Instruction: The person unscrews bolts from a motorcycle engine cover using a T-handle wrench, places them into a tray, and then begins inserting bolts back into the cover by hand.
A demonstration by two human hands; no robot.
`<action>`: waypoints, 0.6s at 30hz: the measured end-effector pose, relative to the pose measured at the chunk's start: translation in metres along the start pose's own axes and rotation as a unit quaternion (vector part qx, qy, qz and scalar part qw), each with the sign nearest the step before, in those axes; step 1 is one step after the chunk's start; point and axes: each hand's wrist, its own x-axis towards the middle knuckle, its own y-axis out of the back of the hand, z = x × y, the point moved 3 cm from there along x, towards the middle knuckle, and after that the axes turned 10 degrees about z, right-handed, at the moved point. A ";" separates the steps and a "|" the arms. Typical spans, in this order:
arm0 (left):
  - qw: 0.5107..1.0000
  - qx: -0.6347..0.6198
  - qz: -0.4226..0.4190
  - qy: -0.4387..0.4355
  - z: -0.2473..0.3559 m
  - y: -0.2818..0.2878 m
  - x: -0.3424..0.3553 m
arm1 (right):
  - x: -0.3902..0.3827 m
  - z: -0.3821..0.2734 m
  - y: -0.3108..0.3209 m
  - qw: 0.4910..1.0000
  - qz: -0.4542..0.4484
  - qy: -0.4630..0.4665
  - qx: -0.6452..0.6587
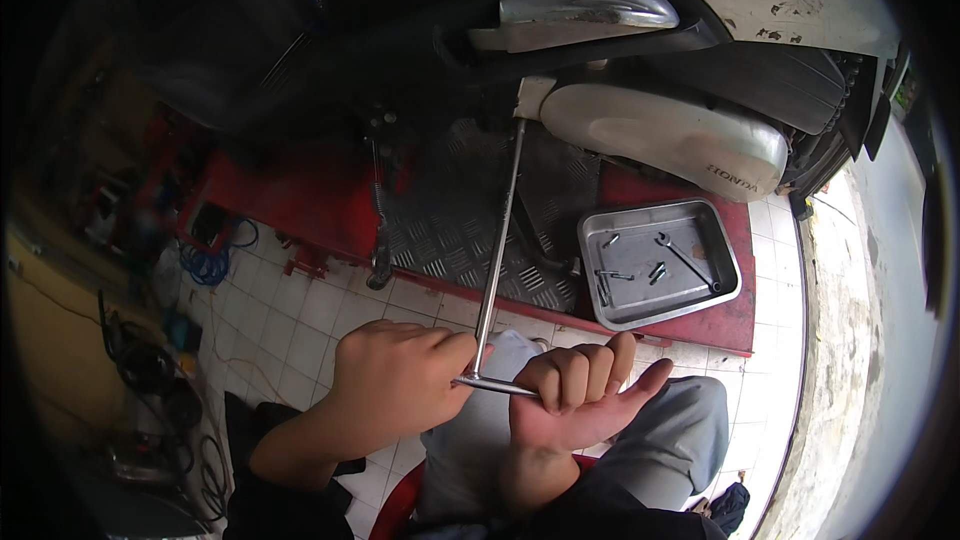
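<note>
A long chrome T-handle wrench (500,255) runs from low on the motorcycle's side down to my hands. Its far tip meets the front end of a silver engine cover (660,135); how it seats there is too small to tell. My left hand (400,375) is closed round the left end of the crossbar, beside the joint with the shaft. On the right end of the bar, the curled fingers of my right hand (580,390) grip it, with the thumb stretched out to the right. Both hands are above my knees.
A metal tray (660,312) holding a combination wrench (690,262) and several bolts (657,273) sits on the red lift platform (725,325), right of the wrench shaft. A foot lever (380,265) hangs left of it. Cables and a blue hose (205,265) lie farther left.
</note>
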 end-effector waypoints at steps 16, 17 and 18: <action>0.995 -0.067 0.059 0.048 -0.007 -0.016 -0.010 | 0.005 0.011 -0.028 0.970 -0.090 0.043 -0.220; 0.979 -0.166 0.031 0.110 -0.007 -0.032 -0.014 | 0.009 0.013 -0.049 0.936 -0.165 0.051 -0.307; 0.840 -0.476 -0.084 0.248 -0.023 -0.091 -0.062 | 0.011 0.028 -0.069 0.899 -0.238 0.040 -0.366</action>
